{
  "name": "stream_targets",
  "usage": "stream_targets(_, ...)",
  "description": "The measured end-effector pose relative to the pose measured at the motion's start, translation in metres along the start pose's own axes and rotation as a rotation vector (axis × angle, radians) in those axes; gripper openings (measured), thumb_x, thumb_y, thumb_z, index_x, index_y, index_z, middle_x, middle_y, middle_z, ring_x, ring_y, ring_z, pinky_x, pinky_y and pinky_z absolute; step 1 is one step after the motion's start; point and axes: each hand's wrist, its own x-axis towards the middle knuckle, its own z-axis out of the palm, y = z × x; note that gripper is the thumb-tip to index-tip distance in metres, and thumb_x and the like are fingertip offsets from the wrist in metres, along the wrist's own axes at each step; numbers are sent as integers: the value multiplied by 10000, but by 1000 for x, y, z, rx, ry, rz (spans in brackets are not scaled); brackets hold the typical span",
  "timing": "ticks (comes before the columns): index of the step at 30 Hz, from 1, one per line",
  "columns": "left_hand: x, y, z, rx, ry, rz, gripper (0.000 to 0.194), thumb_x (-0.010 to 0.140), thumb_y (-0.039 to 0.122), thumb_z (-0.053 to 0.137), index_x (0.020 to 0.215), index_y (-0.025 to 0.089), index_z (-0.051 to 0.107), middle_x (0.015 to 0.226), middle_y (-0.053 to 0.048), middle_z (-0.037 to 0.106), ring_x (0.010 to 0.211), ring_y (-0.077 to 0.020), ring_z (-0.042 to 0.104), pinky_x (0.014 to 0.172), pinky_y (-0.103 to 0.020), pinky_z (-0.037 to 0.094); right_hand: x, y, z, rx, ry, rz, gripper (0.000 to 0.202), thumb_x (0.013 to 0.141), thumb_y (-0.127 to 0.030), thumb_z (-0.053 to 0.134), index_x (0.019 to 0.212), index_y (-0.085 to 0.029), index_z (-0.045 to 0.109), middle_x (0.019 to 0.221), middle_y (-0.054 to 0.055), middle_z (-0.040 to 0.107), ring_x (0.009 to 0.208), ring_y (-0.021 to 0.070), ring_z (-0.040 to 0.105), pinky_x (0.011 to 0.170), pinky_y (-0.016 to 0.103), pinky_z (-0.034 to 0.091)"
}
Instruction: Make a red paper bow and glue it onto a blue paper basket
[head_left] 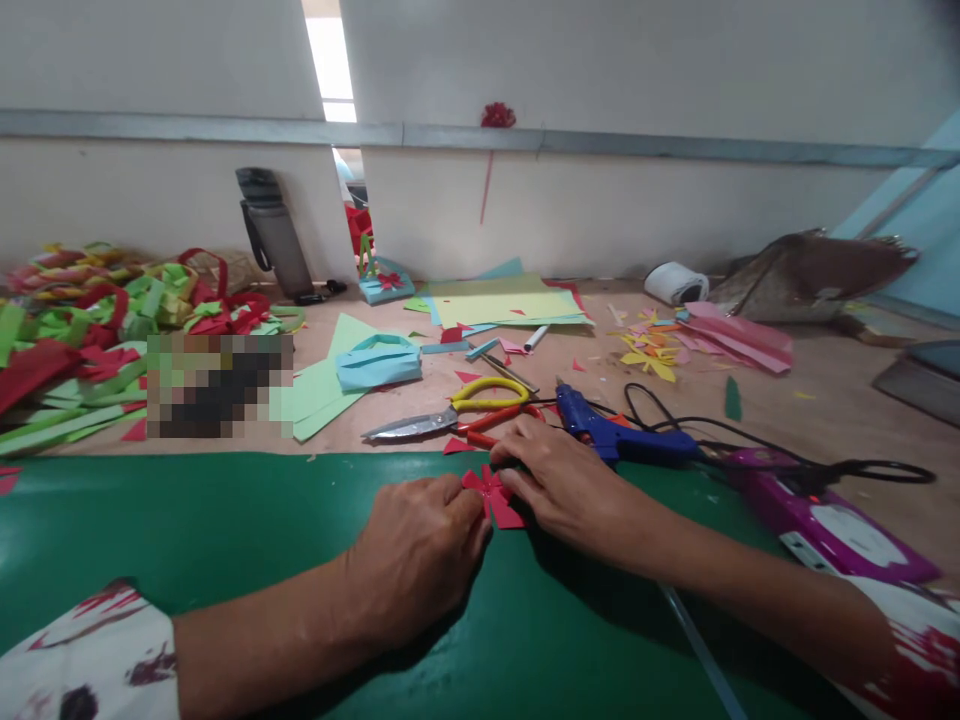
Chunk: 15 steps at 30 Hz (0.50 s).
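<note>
A red paper flower (504, 508) with cut petals lies over the green mat (247, 530), between both hands. My left hand (427, 530) is closed, thumb and fingers pinching the flower's left edge. From the right, my right hand (551, 475) reaches over the flower with bent fingers, its thumb and fingertips on the petals. Just beyond the hands lie scissors (420, 425) with one yellow and one red-orange handle. A blue glue gun (607, 425) rests close to my right wrist.
Purple power strip (847, 530) and black cables are at right. Blue paper basket (379, 362), coloured sheets (502, 302) and paper scraps lie beyond the mat. Red and green paper pieces (97, 310) pile up at left near a grey bottle (274, 230). A clear glue stick (701, 650) lies in front.
</note>
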Motion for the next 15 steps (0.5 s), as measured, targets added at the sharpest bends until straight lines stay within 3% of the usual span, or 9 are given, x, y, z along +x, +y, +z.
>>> stream_targets(10, -1, -1, 0, -82, 8, -8, 265, 918, 246, 401, 746, 187, 595, 645, -16, 563, 543, -154, 494, 498, -266, 281, 0, 2, 5, -8, 6, -1, 134, 833, -111, 511, 871, -154, 633, 966, 97, 589, 945, 223, 531, 834, 373, 411)
stream_targets(15, 13, -9, -10, -411, -53, -268, 213, 859, 196, 450, 762, 159, 636, 686, -19, 595, 599, -129, 493, 565, -239, 342, -1, 5, 5, -20, 4, -42, 123, 801, -80, 564, 885, -143, 629, 955, 96, 619, 946, 231, 535, 832, 380, 407)
